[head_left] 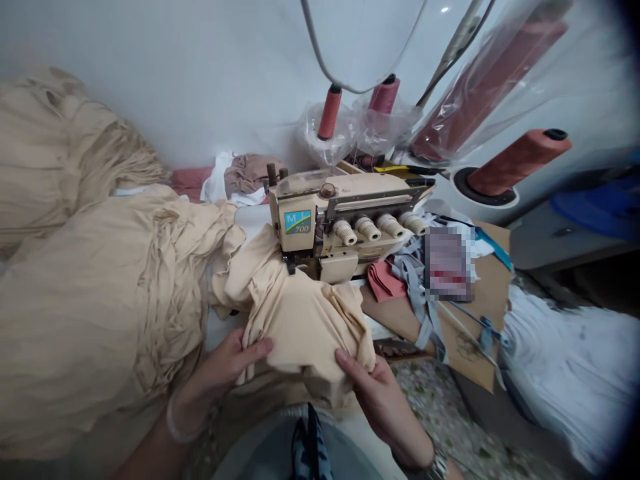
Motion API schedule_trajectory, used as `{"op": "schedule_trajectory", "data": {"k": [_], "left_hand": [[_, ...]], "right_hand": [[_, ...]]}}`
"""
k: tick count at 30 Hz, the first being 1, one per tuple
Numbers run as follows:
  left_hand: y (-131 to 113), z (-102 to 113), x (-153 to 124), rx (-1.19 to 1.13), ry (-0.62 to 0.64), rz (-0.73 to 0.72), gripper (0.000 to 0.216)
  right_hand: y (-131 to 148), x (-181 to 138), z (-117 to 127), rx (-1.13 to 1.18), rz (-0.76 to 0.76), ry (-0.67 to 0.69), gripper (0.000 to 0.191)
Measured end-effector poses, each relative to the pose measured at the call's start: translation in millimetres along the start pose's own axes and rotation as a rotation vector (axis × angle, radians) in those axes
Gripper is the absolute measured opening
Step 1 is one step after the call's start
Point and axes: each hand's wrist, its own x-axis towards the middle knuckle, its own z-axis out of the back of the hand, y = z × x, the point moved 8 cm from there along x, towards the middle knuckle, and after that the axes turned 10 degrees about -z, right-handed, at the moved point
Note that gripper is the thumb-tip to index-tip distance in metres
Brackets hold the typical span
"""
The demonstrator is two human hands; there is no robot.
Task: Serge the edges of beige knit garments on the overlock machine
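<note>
A piece of beige fabric (300, 317) is stretched between my two hands in front of the sewing machine (350, 220). My left hand (237, 360) pinches its left edge, thumb on top. On the right side, my right hand (367, 377) grips the cloth the same way, with the fingers curled underneath. The far part of the fabric reaches up to the presser foot (290, 263); whether it lies under the foot I cannot tell. The machine is an overlock type with several cream tension dials (367, 228) along its front.
A large heap of beige cloth (90, 300) lies on the left. Thread cones, including an orange one (520, 163), stand behind and to the right. Grey strips (417, 293) and scraps rest on a cardboard piece (475, 340). White cloth (570, 360) is piled at the far right.
</note>
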Motion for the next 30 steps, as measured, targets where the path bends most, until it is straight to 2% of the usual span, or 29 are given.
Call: {"op": "schedule_trajectory", "data": {"k": [3,6,10,14,18,23,25,28,30], "left_hand": [[10.7,-8.2,-12.5,-0.087,0.065,0.077,0.072],[12.0,-10.7,-23.2,0.022,0.067,0.106,0.064],[2.3,-4.9,-33.3,0.159,-0.030,0.077,0.060],[-18.3,7.4,-35.4,0.286,-0.168,-0.023,0.059],[-42.6,20.3,-24.1,0.448,-0.277,-0.131,0.052],[-90.0,34.8,-7.4,0.789,-0.450,-0.392,0.037],[-104.3,40.5,-2.5,0.955,-0.499,-0.415,0.033],[-119.7,46.9,7.3,1.145,-0.507,-0.383,0.028],[-135.7,46.8,12.1,1.227,-0.545,-0.460,0.025]], "right_hand": [[-8.9,-11.8,11.5,0.005,-0.039,-0.028,0.037],[-10.2,-19.0,20.7,0.040,-0.034,-0.099,0.042],[-23.5,-24.7,26.8,0.082,-0.089,-0.171,0.048],[-25.0,-28.5,33.5,0.107,0.019,-0.305,0.049],[-10.8,-17.2,27.1,0.041,0.130,-0.323,0.050],[14.4,9.5,9.0,-0.098,0.261,-0.297,0.047],[25.0,18.7,1.4,-0.134,0.313,-0.296,0.046],[47.1,28.9,-9.8,-0.193,0.413,-0.285,0.043],[62.9,36.1,-18.9,-0.243,0.458,-0.231,0.041]]}}
